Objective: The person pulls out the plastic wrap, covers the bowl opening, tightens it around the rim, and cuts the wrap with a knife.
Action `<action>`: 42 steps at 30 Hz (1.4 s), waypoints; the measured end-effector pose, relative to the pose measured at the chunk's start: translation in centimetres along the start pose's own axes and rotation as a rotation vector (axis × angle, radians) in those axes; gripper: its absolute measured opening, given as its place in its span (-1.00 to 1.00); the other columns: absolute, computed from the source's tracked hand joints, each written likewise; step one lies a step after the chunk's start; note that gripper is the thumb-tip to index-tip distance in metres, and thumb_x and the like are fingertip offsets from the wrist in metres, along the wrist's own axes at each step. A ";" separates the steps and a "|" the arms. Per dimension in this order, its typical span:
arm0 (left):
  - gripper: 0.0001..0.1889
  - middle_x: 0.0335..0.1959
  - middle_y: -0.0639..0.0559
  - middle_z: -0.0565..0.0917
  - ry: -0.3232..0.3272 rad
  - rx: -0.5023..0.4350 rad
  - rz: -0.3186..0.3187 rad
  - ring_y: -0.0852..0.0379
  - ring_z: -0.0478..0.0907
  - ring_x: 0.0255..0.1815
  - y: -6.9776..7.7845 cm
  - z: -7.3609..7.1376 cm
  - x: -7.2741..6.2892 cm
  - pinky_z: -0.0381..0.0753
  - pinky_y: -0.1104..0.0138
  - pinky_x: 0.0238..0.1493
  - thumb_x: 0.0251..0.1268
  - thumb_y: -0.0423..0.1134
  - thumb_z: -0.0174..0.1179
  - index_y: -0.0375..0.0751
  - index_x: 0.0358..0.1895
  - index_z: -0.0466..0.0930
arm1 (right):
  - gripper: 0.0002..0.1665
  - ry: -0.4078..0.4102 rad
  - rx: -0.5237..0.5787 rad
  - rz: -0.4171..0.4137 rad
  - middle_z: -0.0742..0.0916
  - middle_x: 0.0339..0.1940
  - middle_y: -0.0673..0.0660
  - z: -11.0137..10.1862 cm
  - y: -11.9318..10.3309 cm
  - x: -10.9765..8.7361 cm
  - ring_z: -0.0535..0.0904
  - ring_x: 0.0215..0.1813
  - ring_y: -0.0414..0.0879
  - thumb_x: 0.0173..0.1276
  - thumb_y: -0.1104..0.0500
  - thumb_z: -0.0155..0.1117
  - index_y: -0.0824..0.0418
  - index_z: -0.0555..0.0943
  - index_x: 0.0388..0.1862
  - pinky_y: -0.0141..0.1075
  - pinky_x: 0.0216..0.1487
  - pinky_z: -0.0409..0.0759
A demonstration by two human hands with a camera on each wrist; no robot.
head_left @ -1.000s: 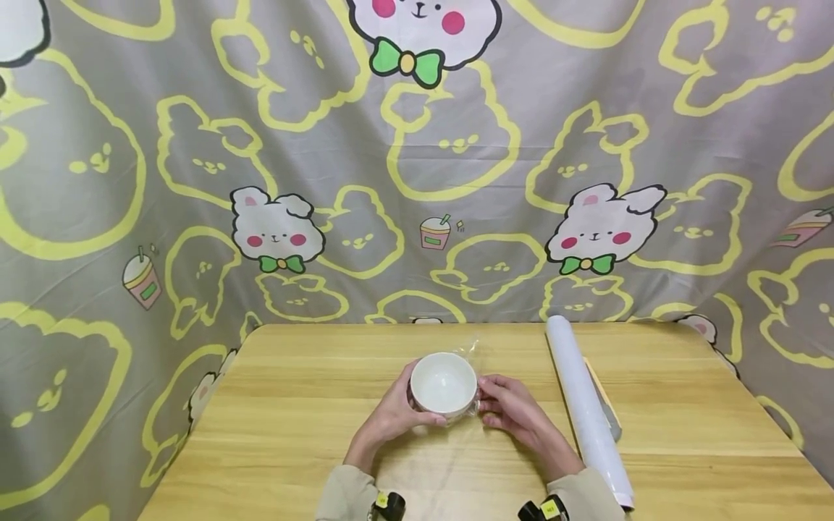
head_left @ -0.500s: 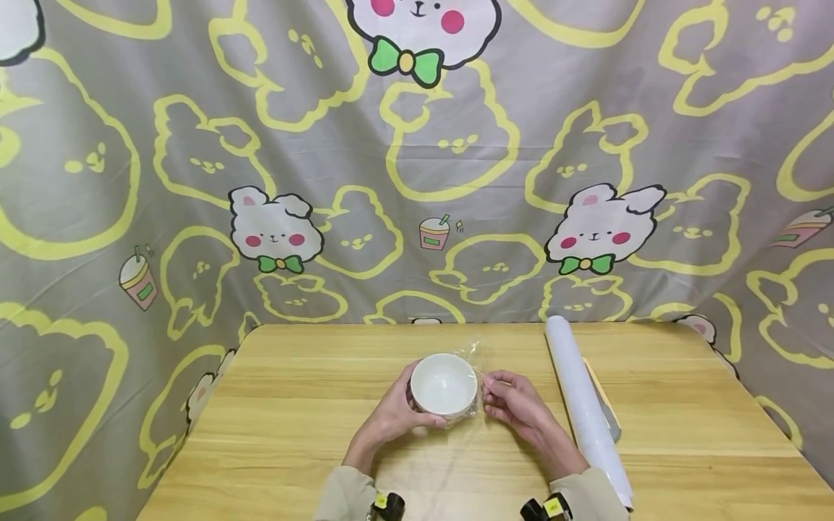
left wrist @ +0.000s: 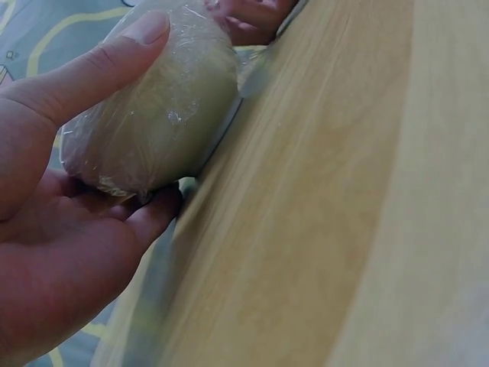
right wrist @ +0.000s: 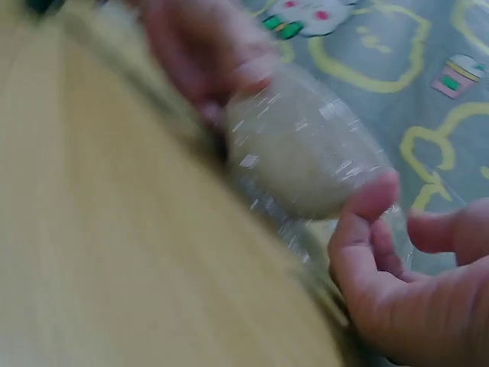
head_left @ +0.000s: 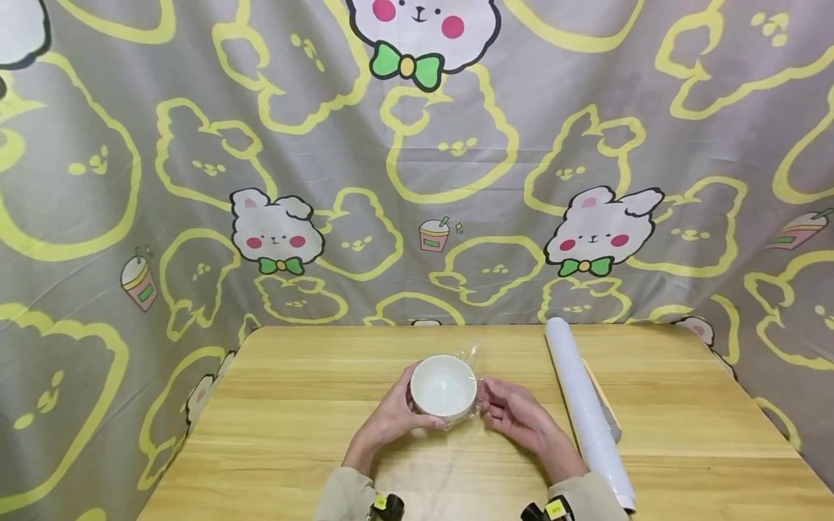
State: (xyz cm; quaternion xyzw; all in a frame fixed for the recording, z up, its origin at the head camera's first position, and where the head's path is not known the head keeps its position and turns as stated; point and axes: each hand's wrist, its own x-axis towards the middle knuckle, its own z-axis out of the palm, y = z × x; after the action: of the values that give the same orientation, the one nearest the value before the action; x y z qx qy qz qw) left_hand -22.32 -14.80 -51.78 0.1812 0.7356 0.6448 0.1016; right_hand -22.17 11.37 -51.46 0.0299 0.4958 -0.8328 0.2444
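Observation:
A white bowl [head_left: 444,386] sits at the middle of the table, mouth facing up toward the head camera. Clear cling film [left wrist: 176,115] covers its outside and crinkles loosely at its right side. My left hand [head_left: 393,411] grips the bowl from the left, thumb on the near side and fingers underneath. At the bowl's right, my right hand [head_left: 517,416] has its fingers curled at the loose edge of the film. The right wrist view shows the film edge between its index finger [right wrist: 367,210] and thumb, whose tips stand apart.
A long white roll [head_left: 586,405] lies lengthwise on the wooden table [head_left: 274,412] to the right of my right forearm. Partly behind it is a flat yellow and grey item [head_left: 606,405]. A patterned curtain [head_left: 365,159] surrounds the table.
My right hand drew slightly away from the bowl, then came back toward it, its fingers now curled more. The left hand and the bowl have hardly moved.

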 end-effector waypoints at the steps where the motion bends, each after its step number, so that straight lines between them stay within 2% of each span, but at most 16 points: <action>1: 0.14 0.44 -0.28 0.36 -0.002 0.001 -0.002 -0.24 0.37 0.44 0.0 0.0 0.0 0.39 0.07 0.47 -0.13 -0.49 0.62 -0.24 0.58 0.10 | -0.67 -0.002 0.020 0.016 0.65 -0.19 0.04 -0.1 -0.2 -0.1 0.53 -0.26 -0.24 0.71 0.03 -0.09 0.24 0.51 0.04 -0.47 -0.25 0.55; 3: 0.14 0.44 -0.27 0.36 -0.004 0.005 -0.009 -0.24 0.36 0.44 0.0 0.0 0.1 0.39 0.07 0.47 -0.13 -0.49 0.62 -0.23 0.58 0.10 | -0.59 0.030 0.009 0.020 0.67 -0.15 0.05 0.0 -0.5 -0.3 0.57 -0.22 -0.22 0.70 -0.07 -0.07 0.24 0.52 0.06 -0.44 -0.22 0.59; 6: 0.14 0.44 -0.27 0.35 -0.008 0.009 -0.012 -0.24 0.36 0.44 0.0 0.0 0.1 0.38 0.06 0.47 -0.13 -0.49 0.62 -0.22 0.58 0.10 | -0.55 0.128 -0.096 -0.003 0.69 -0.18 0.04 0.4 -0.6 -0.2 0.56 -0.26 -0.19 0.64 -0.13 0.05 0.24 0.57 0.04 -0.43 -0.34 0.57; 10: 0.13 0.44 -0.26 0.36 -0.009 0.006 -0.010 -0.22 0.37 0.44 0.0 0.0 0.1 0.39 0.09 0.46 -0.12 -0.49 0.61 -0.23 0.58 0.10 | -0.66 0.209 -0.186 -0.036 0.66 -0.32 0.02 1.3 -0.6 0.6 0.49 -0.36 -0.20 0.57 -0.02 0.20 0.26 0.62 -0.07 -0.44 -0.46 0.45; 16: 0.12 0.44 -0.28 0.36 -0.016 -0.021 -0.001 -0.23 0.36 0.44 0.0 0.1 -0.1 0.41 0.16 0.44 -0.11 -0.52 0.59 -0.28 0.57 0.10 | -0.81 0.276 -0.182 -0.081 0.67 -0.37 0.04 1.9 -1.0 1.4 0.50 -0.39 -0.22 0.54 0.21 0.22 0.36 0.62 -0.10 -0.43 -0.44 0.51; 21: 0.11 0.44 -0.28 0.36 -0.010 -0.015 -0.001 -0.24 0.36 0.44 0.0 0.1 -0.1 0.40 0.10 0.46 -0.12 -0.50 0.60 -0.27 0.57 0.11 | -0.82 0.258 -0.144 -0.080 0.66 -0.38 0.03 1.7 -1.1 1.3 0.52 -0.39 -0.23 0.58 0.24 0.15 0.37 0.60 -0.10 -0.43 -0.40 0.55; 24: 0.12 0.44 -0.27 0.37 -0.009 -0.004 0.000 -0.23 0.36 0.45 0.0 0.1 0.0 0.39 0.07 0.47 -0.12 -0.49 0.61 -0.25 0.57 0.12 | -0.83 0.188 -0.119 -0.048 0.67 -0.39 0.01 1.3 -1.0 1.3 0.53 -0.38 -0.23 0.60 0.22 0.11 0.30 0.60 -0.12 -0.42 -0.38 0.54; 28: 0.13 0.45 -0.28 0.35 -0.014 -0.008 -0.004 -0.25 0.35 0.45 -0.2 0.0 0.0 0.39 0.07 0.47 -0.12 -0.49 0.61 -0.25 0.58 0.10 | -0.69 0.098 -0.073 0.012 0.68 -0.34 0.00 0.7 -0.7 1.3 0.56 -0.33 -0.21 0.69 0.10 -0.05 0.24 0.61 -0.06 -0.42 -0.32 0.54; 31: 0.14 0.46 -0.29 0.34 -0.022 -0.020 -0.011 -0.26 0.35 0.45 -0.3 -0.1 -0.1 0.40 0.07 0.46 -0.13 -0.52 0.60 -0.25 0.58 0.09 | -0.55 0.141 -0.086 0.015 0.68 -0.30 0.03 0.6 -0.7 1.5 0.57 -0.33 -0.20 0.71 -0.07 -0.11 0.25 0.58 0.01 -0.41 -0.34 0.56; 34: 0.14 0.46 -0.29 0.33 -0.027 -0.026 -0.006 -0.26 0.35 0.45 -0.4 -0.1 -0.1 0.40 0.09 0.46 -0.13 -0.52 0.59 -0.25 0.58 0.09 | -0.47 0.236 -0.152 -0.004 0.68 -0.33 0.04 1.0 -0.9 2.2 0.57 -0.39 -0.20 0.66 -0.14 -0.01 0.32 0.54 0.08 -0.41 -0.40 0.56; 38: 0.13 0.46 -0.29 0.34 -0.026 -0.029 0.003 -0.27 0.36 0.44 -0.3 0.0 0.1 0.41 0.10 0.45 -0.13 -0.52 0.59 -0.26 0.58 0.09 | -0.63 0.340 -0.198 -0.059 0.68 -0.45 0.01 1.5 -1.1 3.4 0.53 -0.48 -0.25 0.55 0.11 0.22 0.40 0.54 0.10 -0.46 -0.50 0.53; 40: 0.13 0.46 -0.30 0.34 -0.027 -0.024 0.006 -0.27 0.35 0.44 -0.2 -0.1 0.1 0.41 0.09 0.46 -0.12 -0.52 0.60 -0.27 0.58 0.09 | -0.76 0.380 -0.250 -0.099 0.65 -0.55 0.00 1.7 -0.9 3.9 0.50 -0.54 -0.27 0.46 0.28 0.25 0.44 0.55 -0.01 -0.48 -0.57 0.51; 42: 0.14 0.46 -0.29 0.34 -0.023 -0.017 0.000 -0.26 0.35 0.45 -0.1 -0.3 0.1 0.40 0.08 0.46 -0.13 -0.51 0.60 -0.26 0.58 0.09 | -0.85 0.391 -0.317 -0.125 0.61 -0.62 0.02 2.1 -0.8 4.2 0.47 -0.60 -0.26 0.39 0.37 0.23 0.45 0.57 -0.11 -0.48 -0.63 0.48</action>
State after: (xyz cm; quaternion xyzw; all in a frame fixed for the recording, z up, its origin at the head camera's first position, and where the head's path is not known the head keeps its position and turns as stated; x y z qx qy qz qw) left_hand -22.52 -15.02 -51.83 0.1879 0.7287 0.6491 0.1115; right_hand -25.82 8.32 -51.03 0.1211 0.6589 -0.7365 0.0935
